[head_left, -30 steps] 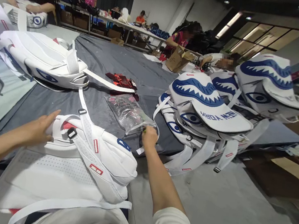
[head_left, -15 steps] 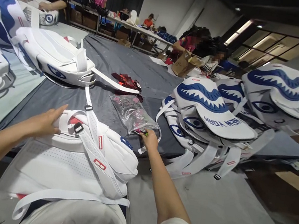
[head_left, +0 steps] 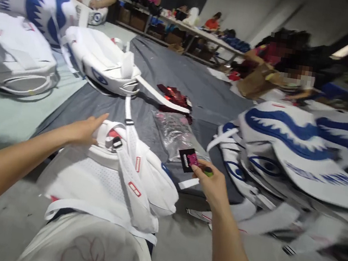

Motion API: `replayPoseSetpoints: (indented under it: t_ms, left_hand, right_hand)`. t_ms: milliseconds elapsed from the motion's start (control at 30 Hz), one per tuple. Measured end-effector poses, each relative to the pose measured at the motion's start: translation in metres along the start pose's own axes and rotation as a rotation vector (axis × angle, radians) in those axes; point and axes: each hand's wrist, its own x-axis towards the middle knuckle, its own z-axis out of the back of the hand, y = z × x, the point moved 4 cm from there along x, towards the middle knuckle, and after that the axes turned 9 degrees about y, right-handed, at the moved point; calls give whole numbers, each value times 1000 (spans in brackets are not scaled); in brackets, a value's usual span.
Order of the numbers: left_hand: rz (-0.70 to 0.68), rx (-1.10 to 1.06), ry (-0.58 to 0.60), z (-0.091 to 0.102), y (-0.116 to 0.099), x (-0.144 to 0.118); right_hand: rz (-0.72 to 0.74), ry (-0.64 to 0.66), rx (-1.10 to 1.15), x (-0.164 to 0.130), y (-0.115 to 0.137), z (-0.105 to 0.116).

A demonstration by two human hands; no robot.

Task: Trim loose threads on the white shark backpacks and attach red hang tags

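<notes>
A white backpack leans against the table edge in front of me, its straps and back panel towards me. My left hand grips its top corner, thumb and index finger spread around the edge; the other fingers are mostly hidden. To the right, my right hand pinches a small black hang tag with a bright pink piece on it. A green-ended object, too little shown to name, sticks out of the same hand. Just behind the tag lies a clear plastic bag with pinkish contents.
Shiny red packets lie past the plastic bag on the dark cloth-covered table. White backpacks with blue shark-mouth prints are stacked at right. Another white backpack and more bags stand at left. Several people work further back.
My right hand has lifted away from the plastic bag's opening with the hang tag now in view. My left hand stays on the backpack. The whole view has swung to the left.
</notes>
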Motion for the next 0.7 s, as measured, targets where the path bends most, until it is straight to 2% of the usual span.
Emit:
replayPoseSetpoints:
  t_ms: [67, 133, 200, 267, 300, 367, 500, 600, 700]
  left_hand:
    - [-15, -35, 3, 2, -6, -4]
    - [-27, -101, -9, 2, -6, -7]
    - [-65, -189, -45, 0, -1, -10]
    - [-163, -273, -103, -5, 5, -13]
    - [-224, -315, -135, -8, 9, -15]
    - [-317, -415, -187, -17, 18, -18]
    - [-352, -620, -270, -36, 33, -24]
    - [-362, -641, -344, -44, 37, -24]
    - [-365, -640, -386, -47, 38, -20]
  right_hand:
    - [150, 28, 161, -11, 48, -24]
    - [331, 105, 248, -22, 101, -58]
    - [546, 203, 229, -35, 150, -95]
    - [702, 251, 114, -43, 183, -126]
    - [731, 262, 15, -45, 193, -139]
    - [688, 343, -269, -42, 202, -160]
    - [532, 624, -846, -37, 206, -177]
    - [549, 725, -1011, -38, 216, -188]
    - [566, 767, -1021, -38, 222, -206]
